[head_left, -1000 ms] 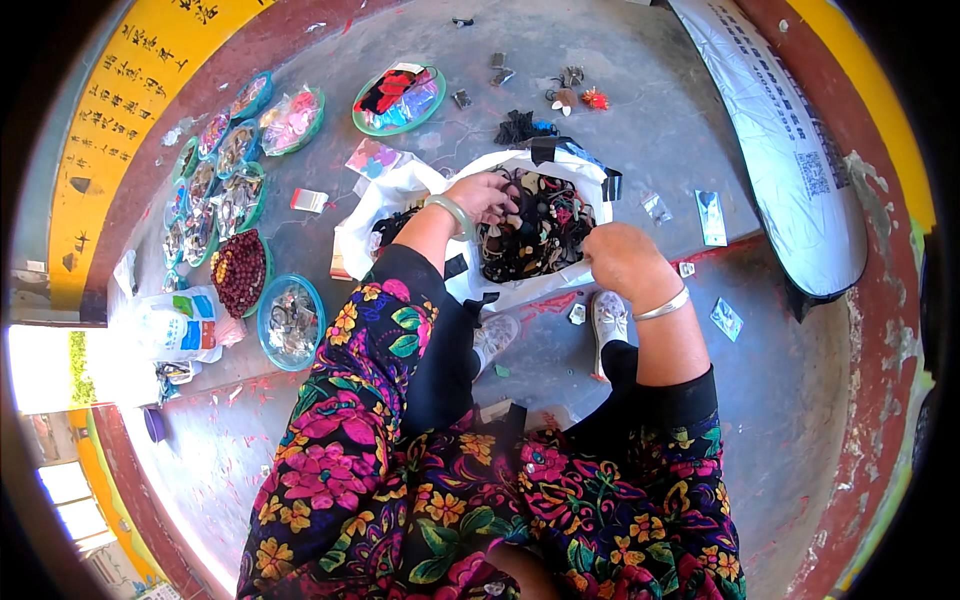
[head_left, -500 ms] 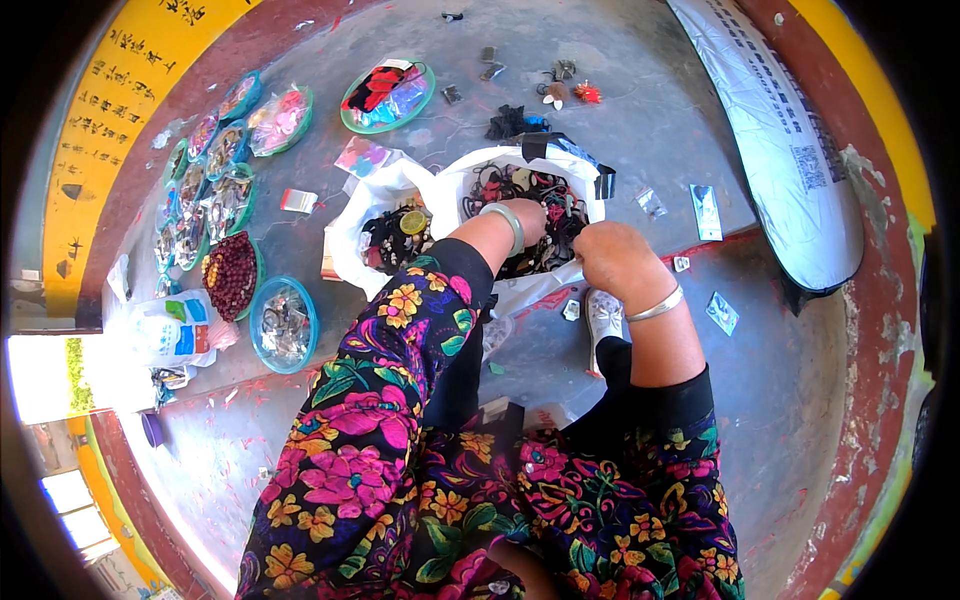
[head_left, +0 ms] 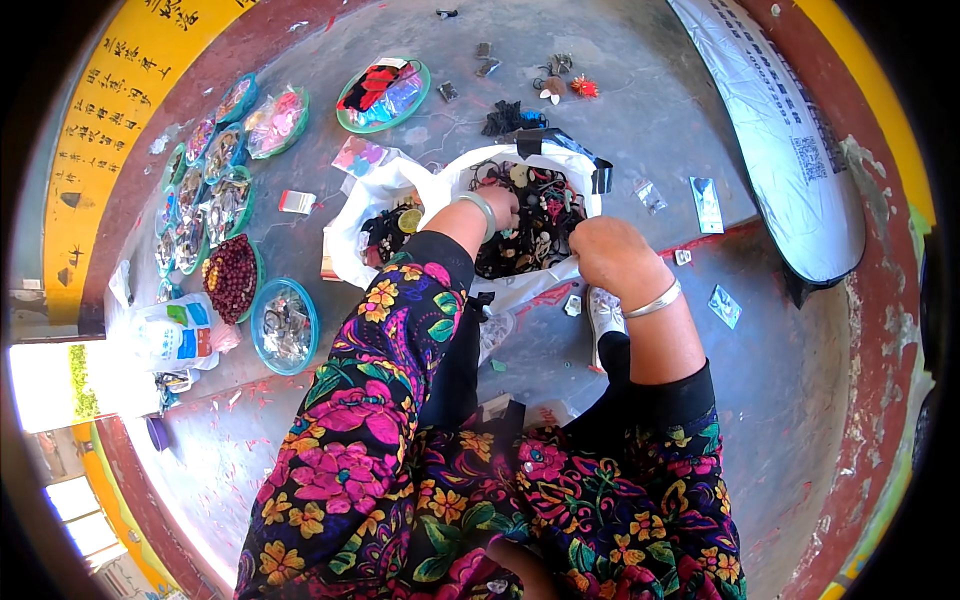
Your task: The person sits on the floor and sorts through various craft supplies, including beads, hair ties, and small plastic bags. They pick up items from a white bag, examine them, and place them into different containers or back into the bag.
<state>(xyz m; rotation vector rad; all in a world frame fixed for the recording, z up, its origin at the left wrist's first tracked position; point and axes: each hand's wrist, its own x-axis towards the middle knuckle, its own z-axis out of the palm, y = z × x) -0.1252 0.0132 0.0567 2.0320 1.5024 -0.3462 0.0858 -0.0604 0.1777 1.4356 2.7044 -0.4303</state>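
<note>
Two white bags stand side by side on the floor before me. Dark cords, strung trinkets and small charms (head_left: 545, 215) fill the larger white bag (head_left: 520, 290). Reaching in from its left side, my left hand (head_left: 497, 207) is closed among the cords; its fingertips are hidden, so what it grips cannot be made out. My right hand (head_left: 606, 250) is closed on the larger bag's right rim. The smaller white bag (head_left: 345, 225), just left of it, contains similar dark cords and a round yellow piece (head_left: 409, 220).
At the left stand several baskets of packaged trinkets, a basket of dark red beads (head_left: 230, 278) and a blue bowl (head_left: 285, 325). A green tray (head_left: 383, 95) lies farther back. Black cord bundles (head_left: 514, 118) and small packets (head_left: 706, 205) dot the floor. A long silver cover (head_left: 790, 150) lies at right.
My left hand has shifted left inside the larger bag, uncovering more of the cords in its middle. My right hand stays at the rim, almost unmoved.
</note>
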